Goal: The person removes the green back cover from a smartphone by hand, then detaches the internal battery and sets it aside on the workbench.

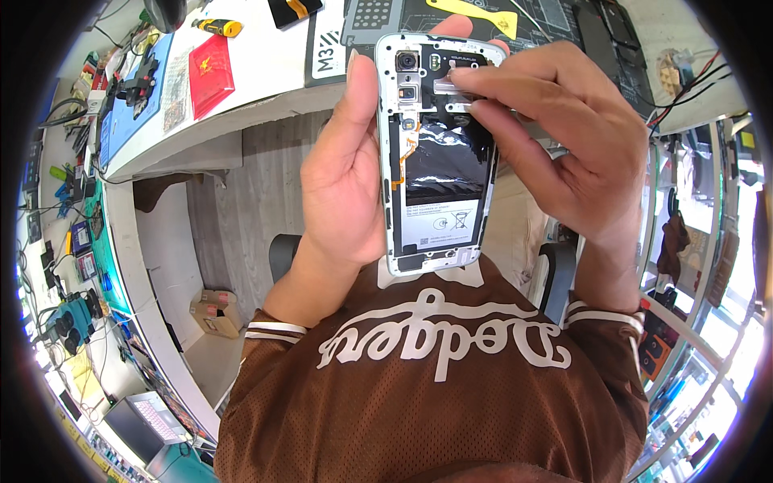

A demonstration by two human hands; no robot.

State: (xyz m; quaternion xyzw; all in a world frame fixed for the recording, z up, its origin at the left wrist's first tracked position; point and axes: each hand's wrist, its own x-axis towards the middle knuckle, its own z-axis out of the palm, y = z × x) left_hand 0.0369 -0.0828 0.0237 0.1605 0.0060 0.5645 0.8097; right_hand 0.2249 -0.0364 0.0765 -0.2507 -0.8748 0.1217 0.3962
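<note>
A smartphone (443, 173) with its back cover off is tilted up in front of my chest. My left hand (345, 185) is wrapped round it, thumb along the left edge and fingertips showing behind the top. Camera modules (407, 61) sit at its upper left, an orange flex cable (398, 165) below them. The battery (441, 224) is partly under shiny black film. My right hand (580, 121) is closed over the phone's upper right, thumb and fingertips pinched at a small shiny silver piece (452, 86). Whether that piece is loose or attached I cannot tell.
Beyond the phone lies a dark work mat (539, 40) with a yellow pry tool (483, 14). The white desk (262, 68) curves left, bearing a red packet (212, 76) and a yellow-black tool (219, 28). Cables hang at the right. A cardboard box (216, 312) stands low at left.
</note>
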